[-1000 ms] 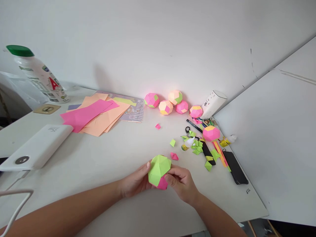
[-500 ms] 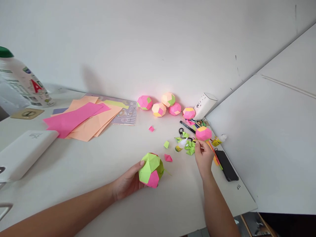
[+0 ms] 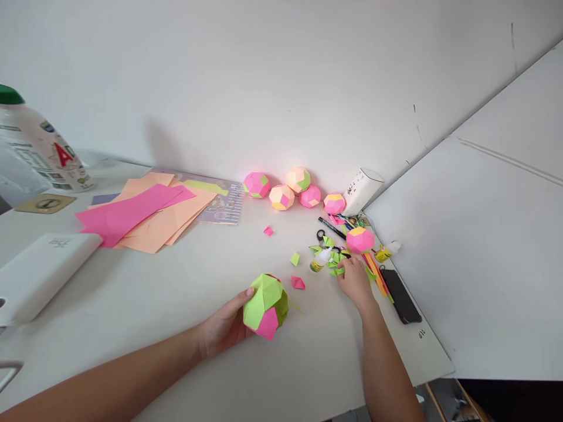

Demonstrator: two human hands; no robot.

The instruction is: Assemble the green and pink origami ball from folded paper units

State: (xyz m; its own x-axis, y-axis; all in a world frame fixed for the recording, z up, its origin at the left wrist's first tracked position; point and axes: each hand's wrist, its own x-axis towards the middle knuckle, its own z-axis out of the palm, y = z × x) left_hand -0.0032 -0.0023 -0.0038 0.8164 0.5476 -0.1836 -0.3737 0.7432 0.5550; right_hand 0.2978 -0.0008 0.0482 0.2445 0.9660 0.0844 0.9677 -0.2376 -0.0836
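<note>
My left hand (image 3: 223, 328) holds a paper ball (image 3: 264, 296) made of green and pink folded faces. Its thumb rests on the upper left of the ball, and an opening shows on the ball's right side. At the pile of green folded paper pieces (image 3: 338, 272), my right hand (image 3: 355, 282) has its fingers curled down; what lies between the fingertips is hidden. A small glue bottle (image 3: 320, 259) with a white nozzle stands left of that hand. Between the hands lie a pink folded piece (image 3: 298, 282) and a green piece (image 3: 294, 258).
Finished paper balls (image 3: 281, 197) line the wall, and a pink-and-yellow ball (image 3: 360, 240) sits beyond my right hand. Scissors (image 3: 321, 235), a black marker (image 3: 332, 227), a second glue bottle (image 3: 387, 251) and a phone (image 3: 400, 296) are at right. Paper sheets (image 3: 153, 214) and a white power bank (image 3: 50, 275) lie left.
My right hand has moved slightly left and down, from beside the pink-and-yellow ball onto the green pieces. The left hand still holds the paper ball.
</note>
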